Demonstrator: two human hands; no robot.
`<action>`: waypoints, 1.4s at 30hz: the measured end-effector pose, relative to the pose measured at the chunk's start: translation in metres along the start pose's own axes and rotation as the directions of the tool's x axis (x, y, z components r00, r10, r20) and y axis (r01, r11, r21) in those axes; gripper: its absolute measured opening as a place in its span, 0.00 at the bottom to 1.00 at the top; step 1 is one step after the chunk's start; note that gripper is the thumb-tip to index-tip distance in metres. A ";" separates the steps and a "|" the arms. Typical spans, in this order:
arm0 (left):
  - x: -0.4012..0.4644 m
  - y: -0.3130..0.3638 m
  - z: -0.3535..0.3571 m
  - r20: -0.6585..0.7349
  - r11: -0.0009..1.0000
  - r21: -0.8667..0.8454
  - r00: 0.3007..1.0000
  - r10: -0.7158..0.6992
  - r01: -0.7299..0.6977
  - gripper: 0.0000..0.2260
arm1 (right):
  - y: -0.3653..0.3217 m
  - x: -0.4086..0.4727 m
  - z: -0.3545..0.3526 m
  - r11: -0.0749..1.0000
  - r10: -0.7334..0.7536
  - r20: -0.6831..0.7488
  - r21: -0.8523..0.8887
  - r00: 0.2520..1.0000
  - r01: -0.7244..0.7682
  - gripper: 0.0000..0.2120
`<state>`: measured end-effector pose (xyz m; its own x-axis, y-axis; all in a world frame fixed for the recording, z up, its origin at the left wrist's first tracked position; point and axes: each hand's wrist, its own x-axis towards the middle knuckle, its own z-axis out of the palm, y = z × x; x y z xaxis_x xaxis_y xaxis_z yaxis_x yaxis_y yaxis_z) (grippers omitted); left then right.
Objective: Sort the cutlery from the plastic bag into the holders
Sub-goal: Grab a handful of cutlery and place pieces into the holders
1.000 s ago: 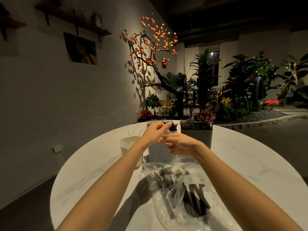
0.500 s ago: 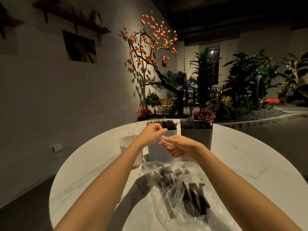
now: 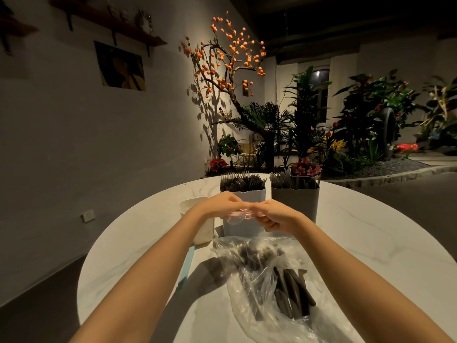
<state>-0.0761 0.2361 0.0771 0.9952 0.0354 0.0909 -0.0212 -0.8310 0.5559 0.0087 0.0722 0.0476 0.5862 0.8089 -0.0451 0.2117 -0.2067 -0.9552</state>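
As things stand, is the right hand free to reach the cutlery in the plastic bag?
Probably not yet: the right hand and left hand both pinch a clear wrapper above the plastic bag, whose mouth looks crumpled.

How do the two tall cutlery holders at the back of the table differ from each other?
The white plastic holder stands on the left, partly hidden behind the person's hands; the grey plastic holder stands to its right, mostly in clear view. The white one is packed with dark forks, tines up; the grey one's dark cutlery looks like knives, though that is hard to tell. Both are upright, similar in shape and full.
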 end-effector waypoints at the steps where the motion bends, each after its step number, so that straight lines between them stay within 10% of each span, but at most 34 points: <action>1: -0.001 0.000 -0.001 0.039 1.000 0.027 0.999 -0.005 0.004 0.17 | 0.001 0.000 -0.001 1.000 0.011 0.020 -0.009 1.000 -0.011 0.18; 13: -0.003 0.006 0.009 0.358 0.996 -0.051 0.932 -0.055 0.079 0.15 | 0.004 0.004 0.000 0.985 0.160 0.062 -0.080 0.985 -0.155 0.25; 28: -0.011 -0.008 0.016 0.067 0.998 -0.066 0.998 0.007 -0.002 0.17 | 0.002 0.009 0.002 0.995 0.063 0.033 0.071 0.997 -0.065 0.28; 36: -0.018 -0.009 0.019 -0.050 0.989 -0.142 0.998 -0.042 0.034 0.17 | 0.005 0.008 0.004 0.956 -0.034 0.042 0.294 0.999 0.020 0.05; 42: -0.022 -0.010 0.020 -0.171 0.973 -0.230 0.985 -0.028 -0.012 0.16 | 0.001 0.004 0.006 0.933 -0.002 0.045 0.360 0.999 -0.014 0.05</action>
<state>-0.0954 0.2326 0.0527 0.9645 0.1531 0.2150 -0.0545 -0.6815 0.7298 0.0064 0.0788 0.0447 0.5502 0.8332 -0.0559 -0.0918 -0.0062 -0.9958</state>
